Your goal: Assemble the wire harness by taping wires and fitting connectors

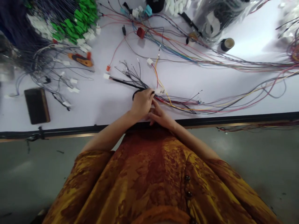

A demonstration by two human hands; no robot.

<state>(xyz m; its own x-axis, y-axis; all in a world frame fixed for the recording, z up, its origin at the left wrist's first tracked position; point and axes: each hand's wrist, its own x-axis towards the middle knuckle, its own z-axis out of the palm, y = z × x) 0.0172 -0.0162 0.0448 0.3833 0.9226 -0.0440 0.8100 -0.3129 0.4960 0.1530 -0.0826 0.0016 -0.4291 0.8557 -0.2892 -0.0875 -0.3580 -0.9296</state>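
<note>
Near the table's front edge, my left hand (142, 102) is closed round a bundle of thin wires (137, 81), its fingertips pinched together. A black roll, partly hidden, lies beside and under that hand. Just to the right, my right hand (161, 114) touches the bundle from below, some fingers spread and nothing clear between them. Loose dark wire ends fan out to the upper left, along with a black sleeved cable ending in a white connector (106, 76). Right of my hands lie a pale connector (160, 91) and red, yellow and black wires (184, 107).
A phone (37, 105) and an orange cutter (80, 59) lie on the table (98, 105) at left. Green connectors (79, 23) are heaped behind. A tape roll (227, 44), a plastic bag (213, 23) and long wires stretch across the back right.
</note>
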